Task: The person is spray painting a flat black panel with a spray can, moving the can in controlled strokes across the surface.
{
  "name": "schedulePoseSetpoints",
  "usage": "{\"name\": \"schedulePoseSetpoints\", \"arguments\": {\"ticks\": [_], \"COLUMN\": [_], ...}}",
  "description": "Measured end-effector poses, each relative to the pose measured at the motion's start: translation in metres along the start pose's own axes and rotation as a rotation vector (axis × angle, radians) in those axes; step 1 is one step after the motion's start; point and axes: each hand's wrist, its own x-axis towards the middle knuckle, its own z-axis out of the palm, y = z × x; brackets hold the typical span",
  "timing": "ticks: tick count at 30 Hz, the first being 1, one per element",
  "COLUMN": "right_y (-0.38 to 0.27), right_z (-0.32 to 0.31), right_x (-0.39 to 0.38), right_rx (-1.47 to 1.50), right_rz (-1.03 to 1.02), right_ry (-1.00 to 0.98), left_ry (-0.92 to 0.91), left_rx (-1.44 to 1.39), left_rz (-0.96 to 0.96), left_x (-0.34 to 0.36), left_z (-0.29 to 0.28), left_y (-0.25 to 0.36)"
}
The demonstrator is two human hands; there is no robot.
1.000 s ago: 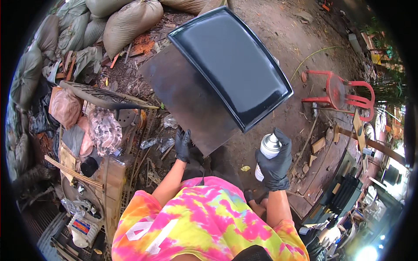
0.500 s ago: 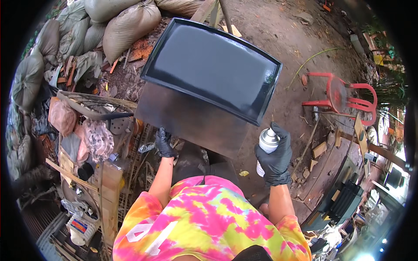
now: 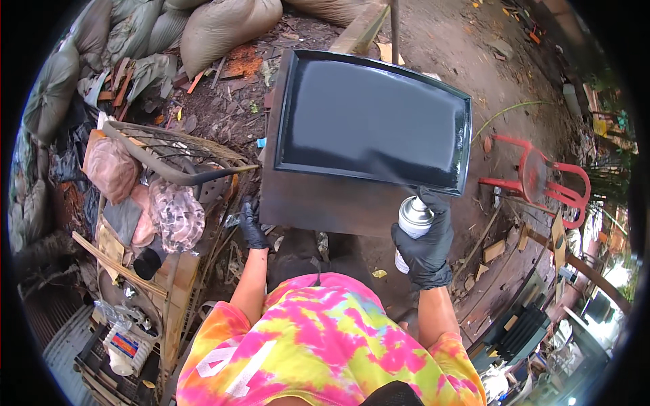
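My right hand (image 3: pixel 426 240), in a black glove, is closed around a white spray can (image 3: pixel 414 215) with a metal dome top. One finger is on its nozzle. A faint dark streak of spray runs from the nozzle onto a shallow, raised-rim black panel (image 3: pixel 372 115). Wet gloss shows on the panel, more matte along its lower part. Beneath it lies a dark brown board (image 3: pixel 311 203), jutting out toward me. Beside that board's near left corner is my gloved left hand (image 3: pixel 252 224), fingers stretched along the edge; whether they touch it I cannot tell.
Stuffed sacks (image 3: pixel 230 30) are piled at the far left. A cluttered stand (image 3: pixel 172 291) with bags and wood strips is close on my left, with a curved metal frame (image 3: pixel 162 172) above. A red plastic chair (image 3: pixel 535 172) stands right; wood scraps (image 3: pixel 494 252) lie nearby.
The panel and board have turned counter-clockwise and sit farther right in view. A spray streak now shows at the nozzle. My right hand has barely moved; the surroundings have shifted with the view.
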Motion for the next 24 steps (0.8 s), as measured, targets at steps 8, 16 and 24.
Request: {"name": "schedulePoseSetpoints", "arguments": {"ticks": [8, 16, 24], "right_y": [-0.043, -0.052, -0.023], "right_z": [0.045, 0.049, 0.007], "right_x": [0.007, -0.01, -0.06], "right_rx": [0.033, 0.156, 0.051], "right_rz": [-0.047, -0.106, 0.083], "right_ry": [-0.189, -0.195, 0.0], "left_ry": [-0.417, -0.346, -0.68], "left_rx": [0.319, 0.536, 0.641], "left_rz": [0.185, -0.001, -0.173], "left_x": [-0.024, -0.062, -0.1], "left_z": [-0.004, 0.001, 0.011], "left_y": [0.006, -0.016, -0.049]}}
